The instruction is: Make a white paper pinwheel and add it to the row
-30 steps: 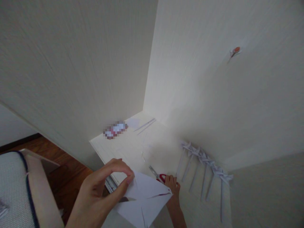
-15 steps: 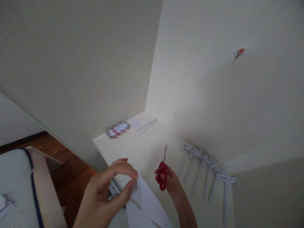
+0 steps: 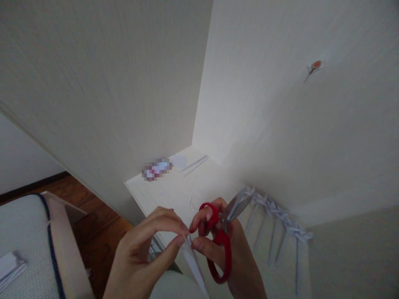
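While a white stack, apparently folded paper, lies on the mattress at the lower left of the frame, the left hand is raised at the lower centre, its thumb and forefinger pinched together on the top end of a sheet of paper. The paper hangs from that pinch toward the bottom edge of the frame, seen almost edge-on. It should be nearly weightless and limp, stiffer along a fold, and easy to crease or tear; a light grip at a corner or along a folded edge would suit it better than a squeeze across its middle. Just right of it, the scissors slant up toward the centre right, with their blades pointing away from the paper. They are probably the heavier, rigid thing, smooth on the metal, so the red loops look like the safe place to hold. The right hand is closed around these loops, its thumb and forefinger reaching close to the paper; whether they touch it, I cannot tell. Farther right, a row of paper pinwheels lies on the desk, thin-stemmed and likely easy to crush.
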### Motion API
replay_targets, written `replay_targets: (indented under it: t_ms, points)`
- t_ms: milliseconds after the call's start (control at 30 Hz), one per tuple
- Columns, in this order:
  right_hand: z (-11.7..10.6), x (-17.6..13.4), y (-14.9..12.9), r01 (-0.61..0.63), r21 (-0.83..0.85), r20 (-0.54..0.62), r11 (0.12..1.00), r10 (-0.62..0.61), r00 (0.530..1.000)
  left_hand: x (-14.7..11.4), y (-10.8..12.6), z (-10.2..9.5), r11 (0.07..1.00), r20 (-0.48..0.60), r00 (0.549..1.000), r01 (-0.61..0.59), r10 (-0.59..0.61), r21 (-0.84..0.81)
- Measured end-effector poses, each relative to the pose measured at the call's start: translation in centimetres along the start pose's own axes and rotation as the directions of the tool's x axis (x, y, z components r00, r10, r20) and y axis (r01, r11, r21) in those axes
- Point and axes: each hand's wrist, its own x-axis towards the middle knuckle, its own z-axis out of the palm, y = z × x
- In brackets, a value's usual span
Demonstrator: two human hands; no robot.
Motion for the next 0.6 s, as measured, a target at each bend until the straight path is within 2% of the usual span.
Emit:
replay_targets:
  t_ms: [67,167,300,600]
  points:
    - [0.0,-0.3,0.0,0.069,-0.049,-0.044,0.996,-0.071,0.997,-0.1,0.0,0.2,0.999,0.017,1.0,0.015,-0.014,-0.048]
    - [0.3,-0.7,-0.3,0.102,-0.073,-0.07,0.992,-0.107,0.992,-0.2,0.1,0.4,0.993,0.01,0.997,0.075,-0.074,-0.088]
    - [0.5,-1.1,-0.7,0.099,-0.075,-0.049,0.992,-0.103,0.993,-0.4,0.4,0.5,0.99,-0.043,0.991,0.12,-0.124,-0.079]
    - [0.3,-1.2,-1.1,0.045,-0.062,-0.049,0.997,-0.048,0.998,-0.6,0.7,0.2,0.979,0.036,0.98,0.197,-0.196,-0.055]
